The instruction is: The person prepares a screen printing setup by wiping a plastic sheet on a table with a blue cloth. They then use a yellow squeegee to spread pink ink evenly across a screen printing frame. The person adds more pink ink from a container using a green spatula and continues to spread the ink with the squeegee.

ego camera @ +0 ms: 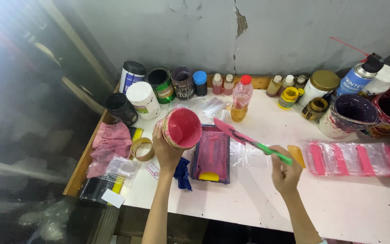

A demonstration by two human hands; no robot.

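- The left hand [165,149] wraps its fingers tight around a round tub full of pink-red paint [182,128]. The tub is lifted up and tipped, so its open mouth faces the camera.
- The right hand [285,171] pinches a long flat scraper with a green handle and a pink, paint-smeared blade [249,140]. The blade points up and left, toward the tub, but does not touch it.
- Under the tub and the scraper lies a small dark frame smeared with pink paint [212,156], flat on the white table [339,203].
- A crumpled dark blue rag [182,174] sits just left of the frame, beside the left wrist.
- A clear plastic sheet with pink stripes [355,159] lies on the right side of the table.
- A clear plastic bottle with a red cap [242,98] stands behind the frame.
- A pink cloth [109,143] lies at the left edge, next to a ring of tan tape [142,149].
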